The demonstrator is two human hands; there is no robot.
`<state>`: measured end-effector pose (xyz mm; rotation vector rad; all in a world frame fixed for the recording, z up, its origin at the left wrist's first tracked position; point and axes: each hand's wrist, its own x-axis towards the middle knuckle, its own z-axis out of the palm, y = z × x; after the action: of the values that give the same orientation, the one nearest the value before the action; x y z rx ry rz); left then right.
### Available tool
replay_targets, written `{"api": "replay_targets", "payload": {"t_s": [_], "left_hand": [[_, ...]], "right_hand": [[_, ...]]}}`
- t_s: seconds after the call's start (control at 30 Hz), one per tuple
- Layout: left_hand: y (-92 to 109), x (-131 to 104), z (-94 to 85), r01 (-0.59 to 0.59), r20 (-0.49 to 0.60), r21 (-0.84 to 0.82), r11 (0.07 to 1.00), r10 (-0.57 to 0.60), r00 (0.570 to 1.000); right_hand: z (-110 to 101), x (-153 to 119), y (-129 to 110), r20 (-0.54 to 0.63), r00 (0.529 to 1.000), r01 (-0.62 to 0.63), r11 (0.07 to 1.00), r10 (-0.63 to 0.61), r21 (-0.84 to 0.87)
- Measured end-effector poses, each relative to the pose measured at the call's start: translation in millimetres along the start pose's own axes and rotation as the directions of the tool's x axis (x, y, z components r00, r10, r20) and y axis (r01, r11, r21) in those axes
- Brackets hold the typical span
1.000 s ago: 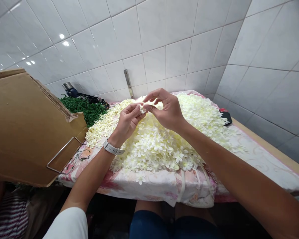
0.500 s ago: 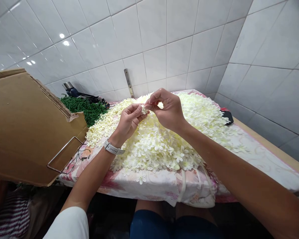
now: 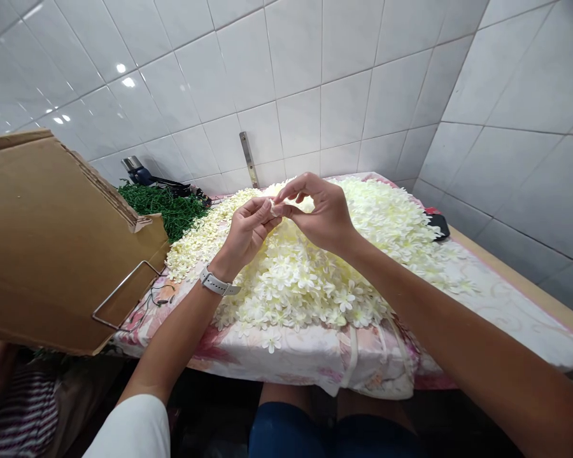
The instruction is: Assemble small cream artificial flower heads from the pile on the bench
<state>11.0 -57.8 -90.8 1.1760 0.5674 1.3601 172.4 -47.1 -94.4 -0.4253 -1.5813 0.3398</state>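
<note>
Floral cloth under white blossoms (one near edge); tiled wall behind.

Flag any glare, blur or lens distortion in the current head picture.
Head view: light spots glare off the wall tiles at upper left; the flower pile looks washed out toward its far side; wide-angle distortion seems to bow the tablecloth's near edge; the white piece between the left hand and right hand lacks clear detail; the area below is very dark.

Your bare left hand, banded at the wrist, pinches; your bare right hand arches over, its fingertips meeting the left fingertips.
</note>
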Motion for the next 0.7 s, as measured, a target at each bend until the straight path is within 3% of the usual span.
{"api": "replay_targets", "payload": {"t_s": [0.5, 0.7], "left_hand": [[-0.5, -1.5, 1.9, 0.008, 0.008, 0.022, 1.0, -0.008, 1.0], [0.4, -2.7, 2.9, 0.019, 0.008, 0.013, 1.0, -0.019, 1.0]], "right_hand": [[2.4, -0.5, -2.9, -0.047, 0.999, -0.012, 0.999, 0.014, 0.04], [2.5, 0.9, -0.3, -0.042, 0.994, -0.09, 0.983, 0.098, 0.163]]}}
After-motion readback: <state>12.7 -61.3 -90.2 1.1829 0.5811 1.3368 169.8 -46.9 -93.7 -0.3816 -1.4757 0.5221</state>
